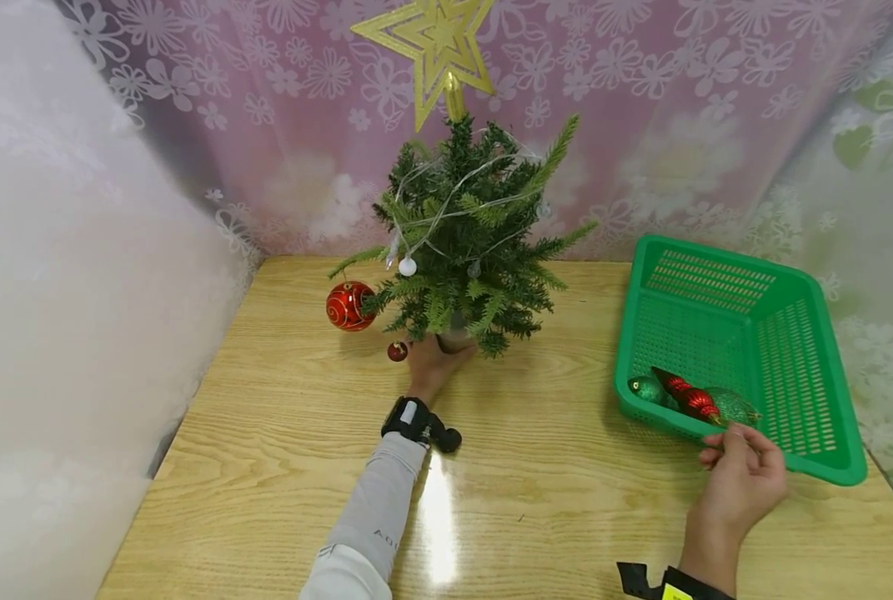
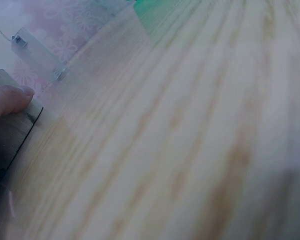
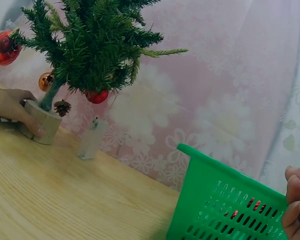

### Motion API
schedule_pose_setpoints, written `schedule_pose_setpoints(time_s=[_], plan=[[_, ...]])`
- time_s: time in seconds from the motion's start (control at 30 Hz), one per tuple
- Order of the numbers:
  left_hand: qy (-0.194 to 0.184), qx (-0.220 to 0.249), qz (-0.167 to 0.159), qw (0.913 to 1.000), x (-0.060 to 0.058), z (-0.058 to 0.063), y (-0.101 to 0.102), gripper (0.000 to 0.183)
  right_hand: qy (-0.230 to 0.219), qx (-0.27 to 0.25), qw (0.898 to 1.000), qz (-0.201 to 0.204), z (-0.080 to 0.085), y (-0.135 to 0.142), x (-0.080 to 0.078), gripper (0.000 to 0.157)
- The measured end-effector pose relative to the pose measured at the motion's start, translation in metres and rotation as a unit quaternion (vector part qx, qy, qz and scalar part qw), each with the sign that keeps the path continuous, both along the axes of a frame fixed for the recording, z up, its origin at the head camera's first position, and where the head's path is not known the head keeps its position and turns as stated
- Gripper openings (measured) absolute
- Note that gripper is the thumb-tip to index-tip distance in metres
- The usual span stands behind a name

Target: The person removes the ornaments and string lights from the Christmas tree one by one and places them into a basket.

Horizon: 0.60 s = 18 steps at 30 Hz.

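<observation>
My left hand [image 1: 434, 367] grips the wooden base [image 3: 49, 122] of a small artificial Christmas tree [image 1: 476, 208]. In the left wrist view, its thumb [image 2: 15, 98] lies on that base. A gold star [image 1: 446, 42] tops the tree, and a red ball [image 1: 350, 306] hangs at its left. My right hand [image 1: 742, 479] is at the near rim of the green basket [image 1: 626, 333], its fingers loosely bent with nothing seen between them. Just inside that rim lie a red spindle-shaped ornament [image 1: 689, 397] and green ornaments [image 1: 647, 389].
A string of clear wire with small bulbs [image 1: 407, 266] winds over the branches. Beside the tree stands a clear battery box [image 3: 92, 140]. A pine cone [image 3: 62, 107] and an orange ball [image 3: 45, 81] hang low. Floral curtains [image 1: 303, 150] close in the wooden table [image 1: 551, 492].
</observation>
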<state>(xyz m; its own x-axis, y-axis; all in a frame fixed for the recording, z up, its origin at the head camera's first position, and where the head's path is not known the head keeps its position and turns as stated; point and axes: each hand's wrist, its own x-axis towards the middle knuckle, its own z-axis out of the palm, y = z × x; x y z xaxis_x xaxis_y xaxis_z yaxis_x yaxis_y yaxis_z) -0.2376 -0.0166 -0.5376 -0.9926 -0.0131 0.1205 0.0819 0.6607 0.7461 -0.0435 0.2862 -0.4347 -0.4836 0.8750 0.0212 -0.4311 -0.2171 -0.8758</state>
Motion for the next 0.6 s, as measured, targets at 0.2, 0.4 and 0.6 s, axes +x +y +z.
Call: schedule_pose_setpoints(time_s=[0.2, 0.4, 0.6], plan=[[0.006, 0.000, -0.001, 1.0000, -0.0003, 0.0012, 0.0006, 0.063, -0.086, 0.073, 0.993, -0.026, -0.0038, -0.0002, -0.0001, 0.010], [0.003, 0.001, 0.000, 1.0000, -0.0008, 0.0008, 0.0005, 0.063, -0.137, 0.144, 0.978, -0.060, -0.0035, -0.0033, -0.0006, 0.016], [0.002, 0.002, -0.002, 1.0000, -0.0014, 0.0000, 0.0014, 0.058, -0.195, 0.202, 0.956, -0.081, -0.0039, -0.0074, 0.0007, 0.022]])
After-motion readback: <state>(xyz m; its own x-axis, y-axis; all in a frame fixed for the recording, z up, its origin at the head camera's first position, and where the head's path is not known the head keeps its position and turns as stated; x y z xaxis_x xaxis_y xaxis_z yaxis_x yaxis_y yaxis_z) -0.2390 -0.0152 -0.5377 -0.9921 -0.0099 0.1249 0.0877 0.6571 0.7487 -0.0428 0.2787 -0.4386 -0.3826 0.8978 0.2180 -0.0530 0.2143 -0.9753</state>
